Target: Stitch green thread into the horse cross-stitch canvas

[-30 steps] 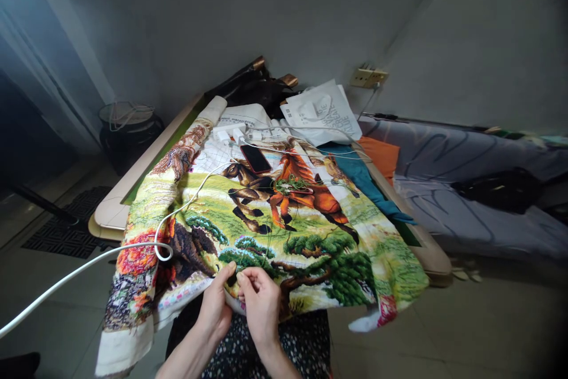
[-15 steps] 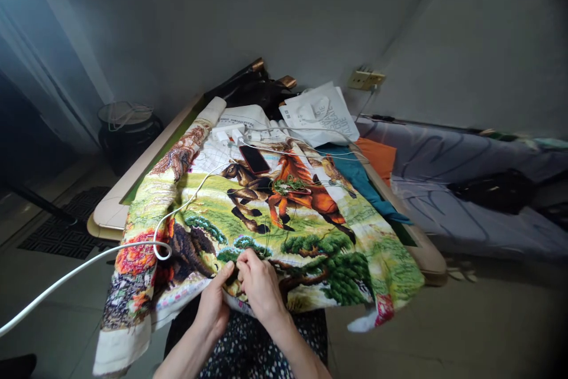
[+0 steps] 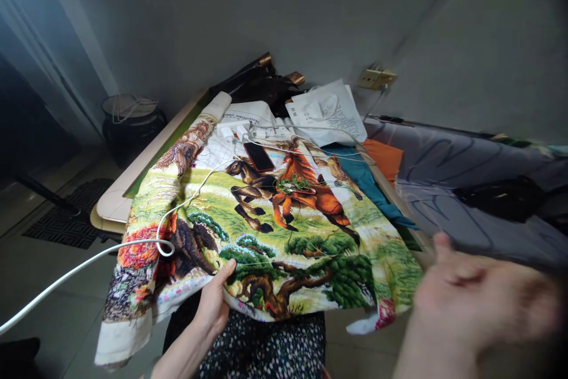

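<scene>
A large embroidered cloth [image 3: 213,190] with running horses, pine trees and flowers lies over the table and hangs toward my lap. My left hand [image 3: 213,302] grips its near edge, thumb on top and fingers hidden underneath. Far to the right, beyond the cloth's right side, my right hand [image 3: 470,296] is raised and blurred by motion. Its fingers look curled in; whatever they hold cannot be made out. A faint thin line, like thread, crosses the stitched pine near my left thumb. A tangle of green thread [image 3: 295,185] rests on the orange horse.
A dark phone [image 3: 259,157] and white chargers [image 3: 235,130] lie on the cloth. A white cable [image 3: 80,272] loops across its left side. Behind are white printed bags [image 3: 328,113] and teal fabric [image 3: 359,178]. A wall socket [image 3: 376,77] is at the back.
My right hand has left the cloth beside my left hand and swung far to the right. My left hand keeps its hold on the edge. The view has shifted slightly.
</scene>
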Tool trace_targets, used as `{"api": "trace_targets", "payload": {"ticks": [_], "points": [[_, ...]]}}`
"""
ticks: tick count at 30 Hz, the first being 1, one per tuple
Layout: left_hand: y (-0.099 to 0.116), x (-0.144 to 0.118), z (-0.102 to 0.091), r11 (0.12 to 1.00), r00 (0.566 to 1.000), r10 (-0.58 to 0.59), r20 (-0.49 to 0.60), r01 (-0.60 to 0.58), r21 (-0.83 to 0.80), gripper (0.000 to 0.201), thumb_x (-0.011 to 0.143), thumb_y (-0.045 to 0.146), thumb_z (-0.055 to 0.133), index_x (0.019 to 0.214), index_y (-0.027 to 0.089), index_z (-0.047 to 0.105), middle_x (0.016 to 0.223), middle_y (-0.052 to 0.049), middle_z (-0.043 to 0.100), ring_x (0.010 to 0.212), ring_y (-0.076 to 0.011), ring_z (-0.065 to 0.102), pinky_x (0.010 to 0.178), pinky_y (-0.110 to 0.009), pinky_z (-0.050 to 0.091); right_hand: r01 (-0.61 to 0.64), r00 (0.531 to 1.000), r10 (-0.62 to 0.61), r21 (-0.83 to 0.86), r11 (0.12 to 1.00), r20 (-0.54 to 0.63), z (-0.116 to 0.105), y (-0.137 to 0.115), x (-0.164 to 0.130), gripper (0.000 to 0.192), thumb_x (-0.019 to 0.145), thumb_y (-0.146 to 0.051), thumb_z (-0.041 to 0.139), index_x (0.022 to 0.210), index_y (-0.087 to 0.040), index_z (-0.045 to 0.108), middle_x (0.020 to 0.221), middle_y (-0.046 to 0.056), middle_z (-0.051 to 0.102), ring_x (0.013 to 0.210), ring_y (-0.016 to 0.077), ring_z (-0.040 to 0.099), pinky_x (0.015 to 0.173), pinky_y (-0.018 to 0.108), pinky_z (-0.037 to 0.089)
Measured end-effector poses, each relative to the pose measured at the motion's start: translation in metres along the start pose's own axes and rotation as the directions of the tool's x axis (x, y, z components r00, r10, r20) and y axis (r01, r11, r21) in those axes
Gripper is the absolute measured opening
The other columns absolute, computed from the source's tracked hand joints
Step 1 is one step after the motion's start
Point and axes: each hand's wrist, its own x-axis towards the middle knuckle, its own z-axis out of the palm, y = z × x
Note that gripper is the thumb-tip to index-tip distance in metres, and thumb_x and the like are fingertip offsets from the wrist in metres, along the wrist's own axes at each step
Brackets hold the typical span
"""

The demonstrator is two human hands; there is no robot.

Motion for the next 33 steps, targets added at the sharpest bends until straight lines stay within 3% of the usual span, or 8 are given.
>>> {"api": "trace_targets", "payload": {"ticks": [1, 3, 5, 7, 9, 13, 19, 33], "points": [[0.000, 0.000, 0.000, 1.000, 1.000, -0.001, 0.000, 0.001, -0.002, 0.020, 0.067, 0.015, 0.076, 0.087, 0.013, 0.073, 0.086, -0.009, 0.078, 0.083, -0.0242, 0.072, 0.086, -0.038, 0.056, 0.009, 1.000, -0.009, -0.009, 1.000, 0.010, 0.005, 0.006, -0.018, 0.042, 0.080, -0.033, 0.068, 0.049, -0.023, 0.041, 0.042, -0.010, 0.041, 0.036, 0.0061, 0.033, 0.076, 0.036, 0.054], [-0.001, 0.000, -0.001, 1.000, 1.000, -0.002, -0.001, 0.002, 0.001, 0.020, 0.068, 0.015, 0.076, 0.087, 0.013, 0.073, 0.087, -0.009, 0.078, 0.082, -0.0239, 0.072, 0.085, -0.038, 0.056, -0.210, 0.939, 0.211, -0.034, 0.977, 0.272, 0.018, 0.022, -0.065, 0.032, 0.082, -0.033, 0.066, 0.058, -0.022, 0.048, 0.040, -0.010, 0.042, 0.036, 0.0075, 0.036, 0.064, 0.032, 0.055], [0.000, 0.000, -0.001, 1.000, 1.000, -0.004, 0.006, 0.004, 0.014, 0.020, 0.068, 0.017, 0.076, 0.087, 0.013, 0.072, 0.085, -0.009, 0.077, 0.079, -0.0235, 0.072, 0.081, -0.037, 0.056, -0.418, 0.723, 0.460, -0.204, 0.885, 0.516, 0.029, 0.036, -0.115, 0.025, 0.087, -0.038, 0.061, 0.069, -0.021, 0.054, 0.042, -0.008, 0.043, 0.038, 0.0098, 0.044, 0.046, 0.022, 0.045], [0.000, -0.001, -0.001, 0.999, 1.000, -0.007, 0.022, 0.006, 0.036, 0.018, 0.066, 0.019, 0.078, 0.082, 0.012, 0.072, 0.079, -0.008, 0.076, 0.073, -0.0225, 0.071, 0.076, -0.035, 0.056, -0.467, 0.461, 0.599, -0.395, 0.791, 0.654, 0.036, 0.045, -0.157, 0.023, 0.088, -0.039, 0.058, 0.079, -0.019, 0.060, 0.047, -0.006, 0.049, 0.039, 0.0093, 0.043, 0.038, 0.018, 0.035], [0.001, -0.001, -0.002, 0.999, 1.000, -0.002, 0.026, 0.001, 0.045, 0.017, 0.064, 0.022, 0.080, 0.075, 0.012, 0.071, 0.072, -0.006, 0.075, 0.066, -0.0201, 0.069, 0.070, -0.033, 0.056, -0.395, 0.363, 0.626, -0.495, 0.774, 0.690, 0.040, 0.049, -0.184, 0.024, 0.090, -0.037, 0.053, 0.090, -0.017, 0.065, 0.053, -0.003, 0.055, 0.041, 0.0095, 0.044, 0.038, 0.018, 0.033], [0.001, -0.001, -0.003, 1.000, 1.000, 0.006, 0.018, -0.007, 0.023, 0.021, 0.058, 0.022, 0.084, 0.069, 0.013, 0.069, 0.066, -0.003, 0.072, 0.059, -0.0160, 0.065, 0.062, -0.029, 0.053, -0.237, 0.413, 0.580, -0.532, 0.813, 0.702, 0.044, 0.050, -0.200, 0.029, 0.090, -0.032, 0.049, 0.093, -0.016, 0.073, 0.053, 0.000, 0.058, 0.041, 0.0109, 0.047, 0.039, 0.019, 0.035], [0.002, -0.002, -0.002, 0.999, 1.000, 0.003, 0.021, -0.004, 0.032, 0.022, 0.057, 0.024, 0.084, 0.068, 0.014, 0.068, 0.063, -0.002, 0.070, 0.056, -0.0152, 0.063, 0.060, -0.028, 0.052, -0.163, 0.427, 0.558, -0.547, 0.821, 0.711, 0.047, 0.051, -0.199, 0.030, 0.090, -0.030, 0.049, 0.092, -0.018, 0.076, 0.052, 0.000, 0.058, 0.041, 0.0116, 0.047, 0.039, 0.020, 0.037], [0.002, -0.003, 0.000, 1.000, 1.000, -0.002, 0.004, 0.002, 0.025, 0.016, 0.062, 0.020, 0.081, 0.068, 0.014, 0.067, 0.060, -0.001, 0.067, 0.051, -0.0134, 0.060, 0.053, -0.025, 0.049, -0.144, 0.503, 0.576, -0.594, 0.791, 0.645, 0.056, 0.048, -0.208, 0.023, 0.086, -0.028, 0.052, 0.081, -0.019, 0.073, 0.051, 0.000, 0.060, 0.036, 0.0115, 0.046, 0.038, 0.020, 0.034]]}}
